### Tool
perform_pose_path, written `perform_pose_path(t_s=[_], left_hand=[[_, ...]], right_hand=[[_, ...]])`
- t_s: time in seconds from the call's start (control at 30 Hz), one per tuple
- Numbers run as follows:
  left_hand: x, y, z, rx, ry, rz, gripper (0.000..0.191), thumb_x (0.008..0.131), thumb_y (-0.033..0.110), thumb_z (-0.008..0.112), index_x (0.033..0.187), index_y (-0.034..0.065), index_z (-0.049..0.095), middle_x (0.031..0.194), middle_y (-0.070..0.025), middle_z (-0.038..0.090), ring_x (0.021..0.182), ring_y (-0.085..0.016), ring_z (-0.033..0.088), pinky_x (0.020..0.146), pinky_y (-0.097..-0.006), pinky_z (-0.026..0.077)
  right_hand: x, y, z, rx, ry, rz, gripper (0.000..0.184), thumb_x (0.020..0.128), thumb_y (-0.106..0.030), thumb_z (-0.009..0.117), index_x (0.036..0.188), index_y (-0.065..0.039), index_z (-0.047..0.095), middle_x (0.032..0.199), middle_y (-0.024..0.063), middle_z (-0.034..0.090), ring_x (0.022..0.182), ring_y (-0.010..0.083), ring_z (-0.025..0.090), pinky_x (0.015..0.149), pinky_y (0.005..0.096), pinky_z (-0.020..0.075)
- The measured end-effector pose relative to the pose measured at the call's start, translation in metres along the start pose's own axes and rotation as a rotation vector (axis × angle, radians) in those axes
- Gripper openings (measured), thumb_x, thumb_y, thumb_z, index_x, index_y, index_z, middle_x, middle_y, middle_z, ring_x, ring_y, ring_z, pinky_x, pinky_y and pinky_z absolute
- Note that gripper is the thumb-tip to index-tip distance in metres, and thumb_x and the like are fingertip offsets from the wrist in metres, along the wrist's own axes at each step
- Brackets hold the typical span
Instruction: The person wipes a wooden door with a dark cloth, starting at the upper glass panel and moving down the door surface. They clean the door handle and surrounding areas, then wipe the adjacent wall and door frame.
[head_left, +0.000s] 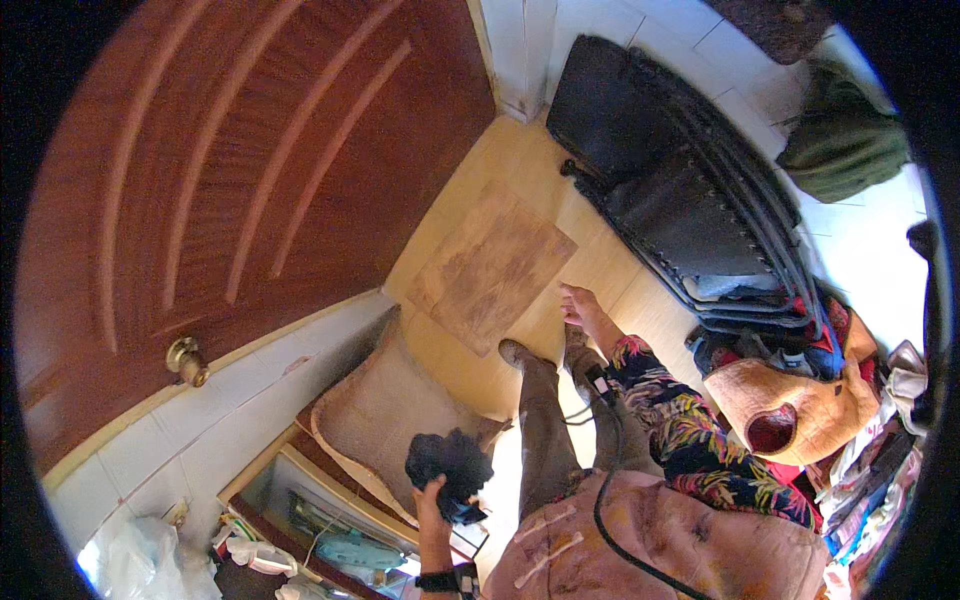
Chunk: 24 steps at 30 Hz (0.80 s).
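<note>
My left hand (430, 504) grips a crumpled black cloth (450, 469) at the lower middle. Behind the cloth, a curved beige sheet with a textured face (390, 409) leans against a low cabinet. My right hand (581, 304) hangs over the floor with its fingers apart and nothing in them. Just ahead of it lies a flat brown rectangular board or mat (495, 270), darker in its middle. My shoes (517, 352) stand close to its near edge. A black cable (604, 510) runs down the front of my stained pinkish garment (667, 532).
A red-brown wooden door (300, 150) with a brass knob (187, 361) fills the left. Black folded furniture with metal tubes (697, 187) leans along the right wall, near a tan container (810, 405) full of fabric. An open cabinet or drawer (352, 551) holds various items at lower left.
</note>
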<state>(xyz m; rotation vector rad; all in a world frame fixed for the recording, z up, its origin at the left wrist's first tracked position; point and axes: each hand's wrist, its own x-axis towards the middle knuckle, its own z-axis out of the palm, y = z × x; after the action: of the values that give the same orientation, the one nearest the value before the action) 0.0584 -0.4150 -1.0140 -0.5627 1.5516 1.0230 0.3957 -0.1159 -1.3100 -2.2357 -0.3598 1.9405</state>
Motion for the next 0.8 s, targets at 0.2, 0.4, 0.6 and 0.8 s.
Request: perform_pose_path(t_s=[0.2, 0.4, 0.6, 0.8], left_hand=[[-0.025, -0.040, 0.019, 0.056, 0.040, -0.023, 0.047, 0.077, 0.005, 0.075, 0.122, 0.0013, 0.061, 0.113, -0.0128, 0.067, 0.096, -0.027, 0.068, 0.087, -0.0408, 0.057], [-0.030, -0.050, 0.038, 0.196, 0.044, -0.124, 0.049, 0.078, 0.000, 0.073, 0.125, 0.0018, 0.060, 0.118, -0.0106, 0.066, 0.106, -0.023, 0.064, 0.096, -0.0381, 0.051], [-0.023, -0.050, 0.040, 0.427, -0.085, -0.016, 0.045, 0.079, 0.003, 0.076, 0.122, 0.0018, 0.063, 0.113, -0.0067, 0.068, 0.100, -0.020, 0.064, 0.093, -0.0346, 0.049], [-0.017, -0.031, 0.053, 0.550, -0.207, 0.081, 0.034, 0.081, 0.008, 0.077, 0.113, 0.0027, 0.066, 0.102, -0.0050, 0.070, 0.087, -0.017, 0.066, 0.078, -0.0345, 0.055]], right_hand=[[0.003, 0.009, 0.079, 0.357, -0.141, -0.064, 0.070, 0.080, -0.050, 0.076, 0.134, -0.012, 0.054, 0.136, 0.0070, 0.057, 0.124, 0.0233, 0.052, 0.098, 0.0454, 0.0445], [0.009, -0.007, 0.086, 0.486, -0.098, -0.068, 0.052, 0.083, -0.040, 0.074, 0.124, -0.009, 0.063, 0.118, 0.0055, 0.068, 0.106, 0.0241, 0.063, 0.091, 0.0378, 0.0487], [0.002, 0.006, -0.002, 0.763, -0.200, -0.226, 0.048, 0.088, -0.032, 0.068, 0.125, -0.002, 0.061, 0.117, 0.0100, 0.068, 0.107, 0.0287, 0.063, 0.096, 0.0434, 0.0495], [-0.007, 0.036, -0.139, 0.840, -0.167, -0.374, 0.057, 0.089, -0.028, 0.066, 0.137, 0.001, 0.052, 0.131, 0.0125, 0.061, 0.120, 0.0317, 0.058, 0.107, 0.0458, 0.0446]])
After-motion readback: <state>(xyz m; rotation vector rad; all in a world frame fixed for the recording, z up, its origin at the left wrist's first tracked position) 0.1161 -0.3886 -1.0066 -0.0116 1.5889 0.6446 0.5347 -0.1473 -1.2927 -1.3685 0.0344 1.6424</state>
